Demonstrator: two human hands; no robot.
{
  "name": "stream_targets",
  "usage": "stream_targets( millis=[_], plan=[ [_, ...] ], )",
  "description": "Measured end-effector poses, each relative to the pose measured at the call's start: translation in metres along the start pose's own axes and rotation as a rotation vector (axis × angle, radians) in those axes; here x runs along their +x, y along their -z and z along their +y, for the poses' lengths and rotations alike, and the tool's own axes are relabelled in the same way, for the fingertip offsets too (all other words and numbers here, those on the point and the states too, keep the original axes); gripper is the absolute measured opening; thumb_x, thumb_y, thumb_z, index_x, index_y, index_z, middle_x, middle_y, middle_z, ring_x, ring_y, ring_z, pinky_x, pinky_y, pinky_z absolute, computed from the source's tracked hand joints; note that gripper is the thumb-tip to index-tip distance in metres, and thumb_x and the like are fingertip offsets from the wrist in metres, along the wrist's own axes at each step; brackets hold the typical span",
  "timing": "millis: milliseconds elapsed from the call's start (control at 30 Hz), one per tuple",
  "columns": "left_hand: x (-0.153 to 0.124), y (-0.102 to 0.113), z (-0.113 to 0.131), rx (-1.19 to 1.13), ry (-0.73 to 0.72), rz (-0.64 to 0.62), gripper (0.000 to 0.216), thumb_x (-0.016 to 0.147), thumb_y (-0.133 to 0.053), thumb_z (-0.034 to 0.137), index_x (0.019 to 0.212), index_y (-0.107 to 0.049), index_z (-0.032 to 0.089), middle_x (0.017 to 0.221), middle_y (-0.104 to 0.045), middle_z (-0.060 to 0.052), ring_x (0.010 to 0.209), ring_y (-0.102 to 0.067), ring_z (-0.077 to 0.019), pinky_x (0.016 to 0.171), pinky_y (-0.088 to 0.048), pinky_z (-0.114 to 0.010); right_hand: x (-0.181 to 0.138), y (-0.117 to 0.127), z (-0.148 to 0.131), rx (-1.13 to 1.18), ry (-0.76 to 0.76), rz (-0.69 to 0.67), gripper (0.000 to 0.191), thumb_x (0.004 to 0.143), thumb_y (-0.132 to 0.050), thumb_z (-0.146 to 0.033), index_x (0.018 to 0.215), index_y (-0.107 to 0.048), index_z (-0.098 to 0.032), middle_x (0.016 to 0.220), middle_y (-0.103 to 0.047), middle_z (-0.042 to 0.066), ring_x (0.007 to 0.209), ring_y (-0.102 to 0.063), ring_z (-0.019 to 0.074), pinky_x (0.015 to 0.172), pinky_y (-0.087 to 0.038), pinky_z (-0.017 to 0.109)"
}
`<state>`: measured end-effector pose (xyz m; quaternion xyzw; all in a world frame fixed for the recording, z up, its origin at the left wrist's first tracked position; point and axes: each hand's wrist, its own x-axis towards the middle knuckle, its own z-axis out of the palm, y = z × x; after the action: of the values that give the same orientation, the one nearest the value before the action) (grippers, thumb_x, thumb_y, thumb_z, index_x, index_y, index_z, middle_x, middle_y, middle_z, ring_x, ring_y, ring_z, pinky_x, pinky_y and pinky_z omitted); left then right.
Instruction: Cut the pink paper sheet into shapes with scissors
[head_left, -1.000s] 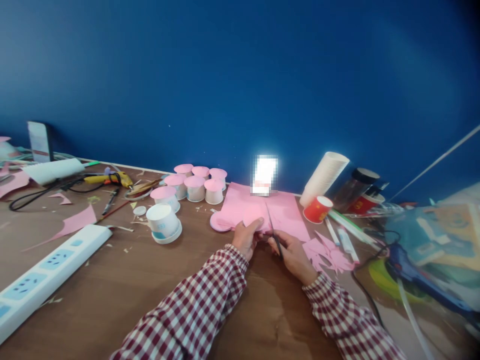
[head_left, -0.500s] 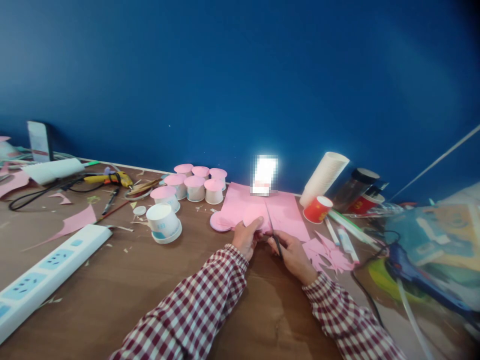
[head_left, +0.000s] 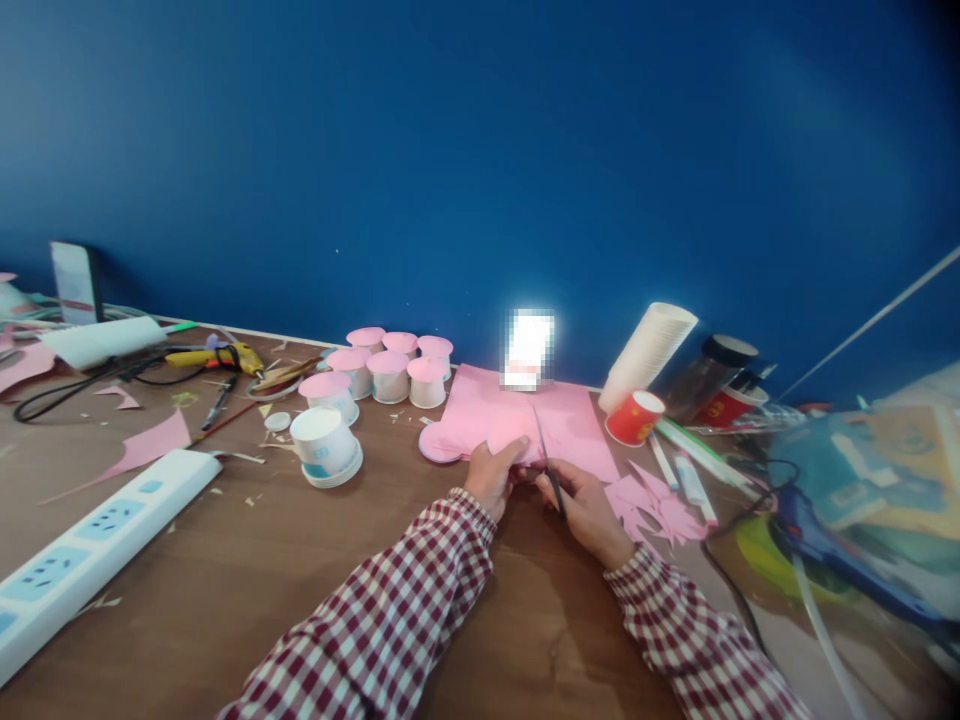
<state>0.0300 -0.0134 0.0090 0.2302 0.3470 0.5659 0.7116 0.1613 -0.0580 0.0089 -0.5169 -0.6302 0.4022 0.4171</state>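
My left hand (head_left: 491, 475) pinches a small piece of pink paper (head_left: 510, 432) just above the wooden table (head_left: 247, 560). My right hand (head_left: 589, 510) grips black scissors (head_left: 546, 458), whose blades point up and away into that pink piece. Both hands are closed and nearly touch each other. A larger pink sheet (head_left: 577, 425) lies flat right behind them. A pink paper disc (head_left: 439, 445) lies left of my left hand.
Several white cups topped with pink discs (head_left: 390, 375) stand at the back left, one open cup (head_left: 324, 447) nearer. A white power strip (head_left: 82, 545) lies front left. A red cup (head_left: 634, 417), a white cup stack (head_left: 649, 352), pink scraps (head_left: 660, 510) and a blue glue gun (head_left: 832, 550) crowd the right.
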Motion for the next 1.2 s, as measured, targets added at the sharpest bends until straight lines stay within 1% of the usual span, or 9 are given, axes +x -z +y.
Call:
stream_targets(
  millis=[100, 467, 733, 1033, 1200],
  plan=[
    [-0.0004, -0.0007, 0.0001, -0.013, 0.001, -0.005, 0.032, 0.056, -0.078, 0.024, 0.077, -0.058, 0.011, 0.060, -0.055, 0.002, 0.048, -0.049, -0.0066, 0.040, -0.037, -0.018, -0.0005, 0.0001, -0.0002, -0.008, -0.005, 0.002, 0.035, 0.083, -0.055, -0.041, 0.104, -0.062, -0.013, 0.066, -0.056, 0.001, 0.058, -0.050, 0.0131, 0.053, -0.043, 0.023],
    [-0.0007, -0.0010, 0.0012, -0.017, 0.003, 0.007, 0.031, 0.056, -0.078, 0.023, 0.076, -0.057, 0.011, 0.058, -0.053, 0.003, 0.046, -0.047, -0.0057, 0.039, -0.036, -0.018, -0.0010, 0.0001, -0.0039, 0.006, -0.022, -0.010, 0.036, 0.084, -0.055, -0.041, 0.105, -0.062, -0.013, 0.060, -0.048, -0.003, 0.054, -0.044, 0.0112, 0.050, -0.039, 0.022],
    [-0.0017, -0.0016, 0.0020, -0.047, 0.004, 0.013, 0.030, 0.057, -0.078, 0.021, 0.077, -0.058, 0.011, 0.061, -0.055, 0.001, 0.049, -0.049, -0.0067, 0.040, -0.038, -0.017, -0.0006, 0.0009, -0.0016, -0.001, -0.009, -0.015, 0.036, 0.083, -0.055, -0.042, 0.105, -0.063, -0.014, 0.060, -0.049, -0.002, 0.055, -0.045, 0.0117, 0.051, -0.040, 0.023],
    [0.0004, -0.0029, 0.0013, -0.035, 0.001, 0.100, 0.031, 0.058, -0.078, 0.023, 0.081, -0.062, 0.011, 0.066, -0.061, -0.002, 0.049, -0.051, -0.0070, 0.041, -0.040, -0.018, -0.0005, 0.0003, -0.0008, -0.004, -0.015, -0.019, 0.036, 0.083, -0.056, -0.042, 0.106, -0.063, -0.014, 0.060, -0.048, -0.002, 0.055, -0.045, 0.0117, 0.050, -0.041, 0.022],
    [0.0009, -0.0015, -0.0008, -0.030, -0.022, 0.063, 0.030, 0.059, -0.077, 0.021, 0.083, -0.062, 0.010, 0.066, -0.060, -0.001, 0.052, -0.052, -0.0080, 0.041, -0.040, -0.018, -0.0004, 0.0003, -0.0005, -0.036, -0.006, -0.003, 0.036, 0.083, -0.057, -0.041, 0.105, -0.064, -0.014, 0.061, -0.052, -0.001, 0.056, -0.049, 0.0123, 0.051, -0.041, 0.023]
  ],
)
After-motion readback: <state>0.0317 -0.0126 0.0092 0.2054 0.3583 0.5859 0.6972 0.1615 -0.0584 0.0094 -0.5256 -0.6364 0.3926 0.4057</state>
